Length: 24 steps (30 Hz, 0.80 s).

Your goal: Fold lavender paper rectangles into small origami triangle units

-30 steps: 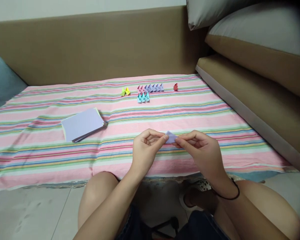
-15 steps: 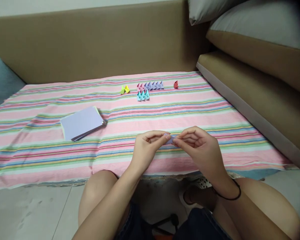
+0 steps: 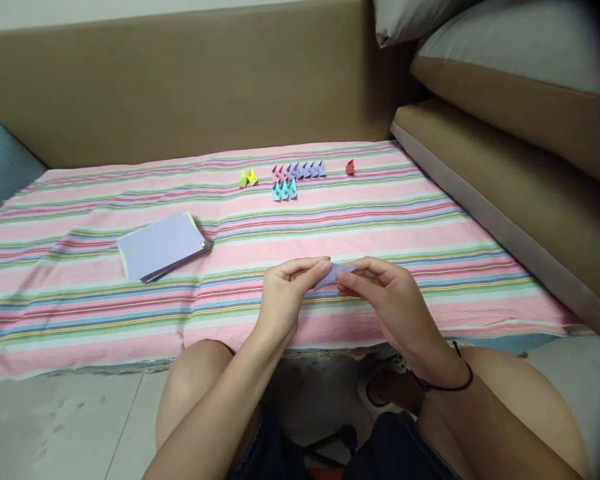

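A small folded piece of lilac paper (image 3: 333,275) is held up between my two hands, just above the near part of the striped cloth. My left hand (image 3: 291,288) pinches its left end between thumb and fingers. On the other side, the thumb and fingertips of my right hand (image 3: 387,288) close on its right end. A black band circles my right wrist. Farther back stand folded paper pieces: lilac ones (image 3: 307,169), pink ones (image 3: 279,174), turquoise ones (image 3: 285,191), yellow ones (image 3: 249,178) and a red one (image 3: 350,167).
A stack of paper sheets (image 3: 163,245), lilac on top, lies left on the striped cloth (image 3: 380,233). Behind it rises a brown sofa back (image 3: 190,93). Thick cushions (image 3: 510,180) line the right side, and a blue cushion (image 3: 5,163) is at the far left.
More of the lilac paper shows between my fingers now. Both hands have shifted slightly left, and the right fingers have changed their hold along its edge.
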### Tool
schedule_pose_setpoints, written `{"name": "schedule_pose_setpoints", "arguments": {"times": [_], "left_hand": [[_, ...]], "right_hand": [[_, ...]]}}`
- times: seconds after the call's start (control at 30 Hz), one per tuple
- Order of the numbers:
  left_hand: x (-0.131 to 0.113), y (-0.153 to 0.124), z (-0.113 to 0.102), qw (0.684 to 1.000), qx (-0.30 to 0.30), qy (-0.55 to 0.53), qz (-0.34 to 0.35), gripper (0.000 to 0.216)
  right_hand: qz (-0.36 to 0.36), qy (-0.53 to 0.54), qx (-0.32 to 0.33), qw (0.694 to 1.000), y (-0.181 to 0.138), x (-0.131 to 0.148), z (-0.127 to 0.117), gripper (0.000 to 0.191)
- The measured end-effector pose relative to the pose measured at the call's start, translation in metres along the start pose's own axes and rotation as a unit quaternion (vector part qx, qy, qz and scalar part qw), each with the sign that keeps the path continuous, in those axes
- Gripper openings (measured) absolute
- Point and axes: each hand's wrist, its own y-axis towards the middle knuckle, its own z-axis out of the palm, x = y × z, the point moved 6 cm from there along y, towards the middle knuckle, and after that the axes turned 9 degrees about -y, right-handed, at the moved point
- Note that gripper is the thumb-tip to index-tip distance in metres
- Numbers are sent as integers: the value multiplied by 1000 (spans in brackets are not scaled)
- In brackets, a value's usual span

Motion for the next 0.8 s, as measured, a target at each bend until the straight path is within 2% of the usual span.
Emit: {"name": "schedule_pose_setpoints", "arguments": {"times": [0.13, 0.43, 0.5, 0.63, 0.73, 0.8], "left_hand": [[-3, 2, -2, 1000, -2, -2, 10, 8], [-1, 4, -4, 1000, 5, -16, 6, 6], [-2, 4, -4, 1000, 2, -13, 17, 5], [0, 2, -2, 999, -2, -7, 33, 6], [2, 3, -3, 999, -15, -10, 26, 8], [3, 4, -3, 1000, -11, -13, -1, 10]], "right_hand": [[8, 30, 28, 999, 1, 0, 4, 14], [13, 55, 32, 998, 4, -1, 4, 17], [21, 60, 49, 997, 4, -3, 10, 16], [47, 16, 92, 994, 3, -11, 23, 18], [12, -45, 77, 996, 5, -10, 22, 22], [-15, -86, 71, 994, 7, -6, 18, 24]]}}
